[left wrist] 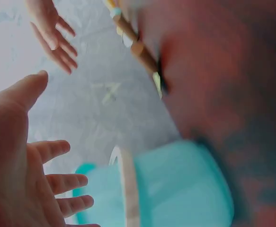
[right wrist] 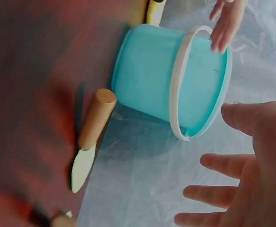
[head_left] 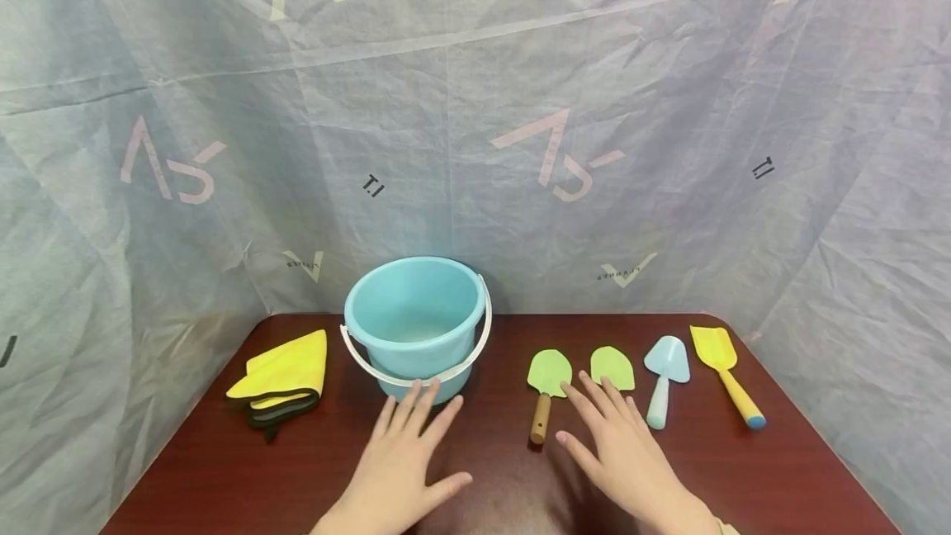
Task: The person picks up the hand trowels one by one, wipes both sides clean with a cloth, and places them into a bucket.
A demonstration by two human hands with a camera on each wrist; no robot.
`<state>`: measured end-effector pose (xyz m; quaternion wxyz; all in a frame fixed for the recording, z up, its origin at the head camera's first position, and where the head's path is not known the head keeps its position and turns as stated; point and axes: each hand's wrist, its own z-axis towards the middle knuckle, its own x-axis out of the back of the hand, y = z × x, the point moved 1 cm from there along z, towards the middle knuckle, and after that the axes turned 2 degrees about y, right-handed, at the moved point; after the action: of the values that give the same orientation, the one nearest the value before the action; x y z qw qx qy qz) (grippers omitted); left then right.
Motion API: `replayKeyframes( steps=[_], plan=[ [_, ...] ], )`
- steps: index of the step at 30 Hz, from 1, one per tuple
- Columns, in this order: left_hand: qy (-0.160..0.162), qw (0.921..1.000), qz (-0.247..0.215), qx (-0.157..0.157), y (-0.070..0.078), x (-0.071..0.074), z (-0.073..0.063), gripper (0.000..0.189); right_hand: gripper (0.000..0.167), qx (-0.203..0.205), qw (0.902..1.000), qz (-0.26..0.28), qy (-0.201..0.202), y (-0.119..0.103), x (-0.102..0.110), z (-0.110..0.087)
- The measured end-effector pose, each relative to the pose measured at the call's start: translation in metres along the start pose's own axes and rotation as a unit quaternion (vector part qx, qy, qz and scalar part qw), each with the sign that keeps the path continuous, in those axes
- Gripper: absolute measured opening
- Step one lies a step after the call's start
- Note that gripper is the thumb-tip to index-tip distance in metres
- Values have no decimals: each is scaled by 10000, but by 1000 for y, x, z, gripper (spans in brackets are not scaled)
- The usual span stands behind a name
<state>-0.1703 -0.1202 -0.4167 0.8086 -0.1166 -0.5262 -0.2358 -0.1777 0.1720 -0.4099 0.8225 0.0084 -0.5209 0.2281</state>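
My left hand (head_left: 401, 454) hovers with spread, straight fingers in front of a light blue bucket (head_left: 423, 360), its fingertips overlapping the bucket's lower front in the head view. The bucket's white handle (head_left: 486, 322) hangs down across the front. With fingers likewise spread, my right hand (head_left: 627, 456) is nearest two green toy shovels. One green shovel (head_left: 550, 370) shows its whole wooden handle; the other green shovel (head_left: 612, 367) has its handle hidden behind the hand. Farther right lie a pale blue trowel (head_left: 669, 360) and a yellow shovel (head_left: 731, 386) with a blue handle end.
A folded yellow cloth (head_left: 290, 366) with dark edging lies left of the bucket. Everything rests on a dark red-brown table (head_left: 494, 481), whose back edge meets a grey printed fabric sheet (head_left: 446, 147) hanging behind and at both sides.
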Motion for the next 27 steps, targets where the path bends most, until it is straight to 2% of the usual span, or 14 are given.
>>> replayKeyframes(
  steps=[4,8,10,13,20,24,27],
  plan=[
    [352,9986,262,290,-17,19,-5,78,57,180,9998,37,-11,-4,-3,17],
    [726,9949,419,556,-43,34,-11,72,55,186,9997,15,-176,-5,-10,33],
    [852,9931,432,680,-58,39,-12,70,53,57,9993,-38,-360,-4,-14,41],
    [878,9910,397,927,-81,43,-14,68,50,-256,9970,-89,-725,-2,-23,50],
    [572,9882,337,1381,-146,34,-16,71,31,-553,9921,145,-1113,9,-56,66],
    [337,9866,203,1581,-188,19,-14,77,43,-950,9859,179,-1366,15,-69,72],
    [97,9841,-28,1771,-214,7,-13,82,51,-1378,9777,134,-1580,16,-77,77]
  ],
)
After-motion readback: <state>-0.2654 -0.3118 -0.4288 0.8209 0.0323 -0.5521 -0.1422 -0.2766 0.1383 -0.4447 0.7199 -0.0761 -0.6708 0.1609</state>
